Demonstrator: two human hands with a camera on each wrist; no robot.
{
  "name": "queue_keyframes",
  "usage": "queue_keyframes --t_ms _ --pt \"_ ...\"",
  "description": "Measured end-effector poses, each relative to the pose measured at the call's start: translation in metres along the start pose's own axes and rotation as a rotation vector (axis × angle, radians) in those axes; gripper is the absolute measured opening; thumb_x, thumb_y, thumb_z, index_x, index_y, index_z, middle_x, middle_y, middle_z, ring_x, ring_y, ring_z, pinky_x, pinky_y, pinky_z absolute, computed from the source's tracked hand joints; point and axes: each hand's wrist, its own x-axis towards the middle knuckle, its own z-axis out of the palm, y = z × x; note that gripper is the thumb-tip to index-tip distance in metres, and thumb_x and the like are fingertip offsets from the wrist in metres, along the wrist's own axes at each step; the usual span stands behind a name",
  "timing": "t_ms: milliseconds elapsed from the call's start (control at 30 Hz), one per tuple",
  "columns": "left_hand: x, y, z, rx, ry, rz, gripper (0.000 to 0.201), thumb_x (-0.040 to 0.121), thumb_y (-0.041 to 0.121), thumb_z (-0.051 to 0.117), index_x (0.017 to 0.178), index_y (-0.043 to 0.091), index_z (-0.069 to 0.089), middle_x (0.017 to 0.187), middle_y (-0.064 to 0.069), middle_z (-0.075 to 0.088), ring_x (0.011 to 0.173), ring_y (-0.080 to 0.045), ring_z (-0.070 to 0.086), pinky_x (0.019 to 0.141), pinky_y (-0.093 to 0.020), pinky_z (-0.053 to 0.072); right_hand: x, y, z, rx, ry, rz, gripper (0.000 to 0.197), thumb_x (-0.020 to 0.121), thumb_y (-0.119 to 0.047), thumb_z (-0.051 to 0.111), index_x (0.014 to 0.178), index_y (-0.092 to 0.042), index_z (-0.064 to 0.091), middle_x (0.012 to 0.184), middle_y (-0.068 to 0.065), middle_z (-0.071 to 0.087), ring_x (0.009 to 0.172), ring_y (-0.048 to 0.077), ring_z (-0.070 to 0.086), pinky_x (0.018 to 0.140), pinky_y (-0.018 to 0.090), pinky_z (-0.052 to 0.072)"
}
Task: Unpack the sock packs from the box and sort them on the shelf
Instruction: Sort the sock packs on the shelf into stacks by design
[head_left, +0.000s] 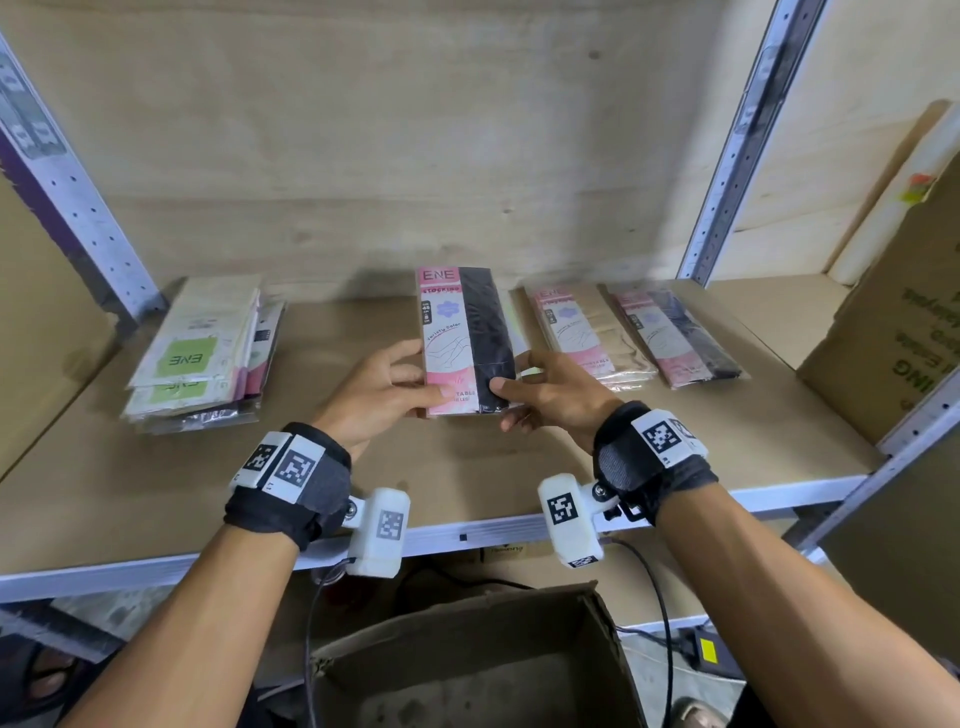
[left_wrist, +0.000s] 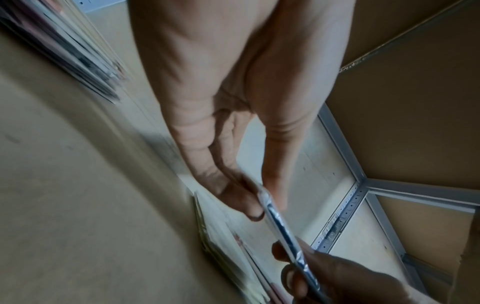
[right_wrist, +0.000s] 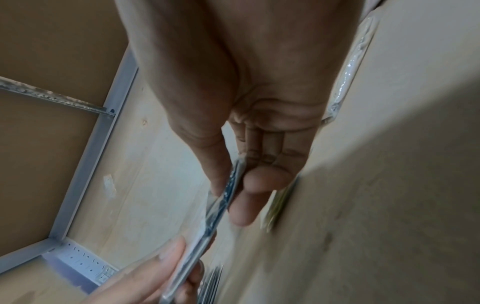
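A flat pink-and-black sock pack (head_left: 465, 338) hangs just above the middle of the shelf board (head_left: 467, 457), held at its near end by both hands. My left hand (head_left: 384, 387) pinches its left edge, thumb on top. My right hand (head_left: 545, 389) pinches its right edge the same way. The left wrist view shows the pack (left_wrist: 283, 228) edge-on between my thumb and fingers, and the right wrist view shows the pack (right_wrist: 221, 205) edge-on too. The open cardboard box (head_left: 467, 660) stands below the shelf, near me.
A stack of packs with green labels (head_left: 202, 353) lies at the shelf's left. A beige pack (head_left: 587, 332) and a dark pack (head_left: 675, 332) lie to the right. A large cardboard carton (head_left: 898, 312) stands at the far right. Metal uprights (head_left: 737, 140) frame the bay.
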Motion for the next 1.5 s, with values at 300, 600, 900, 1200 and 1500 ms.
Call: queue_keyframes --t_ms 300,600,900,1200,1500 --pt "0.021 0.022 0.015 0.058 -0.03 0.025 0.063 0.089 -0.003 0.068 0.145 0.019 0.049 0.107 -0.007 0.077 0.098 -0.018 0.075 0.078 -0.027 0.058 0.014 0.0 -0.023 -0.045 0.202 -0.083 0.047 0.088 -0.015 0.075 0.124 0.003 0.051 0.074 0.012 0.066 0.048 0.017 0.055 0.043 0.025 0.042" --pt "0.075 0.055 0.112 0.098 0.015 0.004 0.031 0.083 -0.012 0.071 0.092 0.017 0.062 0.079 0.002 0.07 0.06 -0.003 0.072 0.055 -0.016 0.056 0.018 0.012 -0.105 -0.216 0.602 -0.161 0.034 0.084 -0.027 0.076 0.108 -0.012 0.057 0.095 0.012 0.071 0.082 0.026 0.071 0.078 0.041 0.058" --pt "0.144 0.073 0.229 0.301 -0.011 -0.085 0.038 0.079 -0.004 0.079 0.116 -0.004 0.068 0.114 -0.015 0.073 0.082 -0.022 0.076 0.072 -0.03 0.063 -0.005 0.016 -0.207 -0.384 0.797 -0.002 0.038 0.087 -0.026 0.068 0.123 -0.012 0.065 0.121 0.011 0.069 0.11 0.03 0.064 0.098 0.041 0.051" --pt "0.169 0.062 0.287 0.619 0.015 -0.195 0.074 0.074 0.002 0.086 0.137 -0.005 0.048 0.136 -0.021 0.057 0.12 -0.038 0.062 0.097 -0.044 0.055 -0.005 0.038 -0.242 -0.451 0.701 0.207 0.029 0.084 -0.013 0.068 0.112 -0.007 0.072 0.111 0.015 0.071 0.102 0.031 0.066 0.084 0.03 0.051" --pt "0.165 0.063 0.293 0.955 0.052 -0.139 0.044 0.086 0.021 0.078 0.124 0.006 0.059 0.123 -0.012 0.066 0.109 -0.027 0.067 0.095 -0.037 0.056 -0.001 0.051 -0.243 -0.488 0.696 0.241 0.035 0.084 -0.019 0.071 0.118 -0.011 0.07 0.121 0.013 0.068 0.111 0.029 0.062 0.099 0.035 0.051"
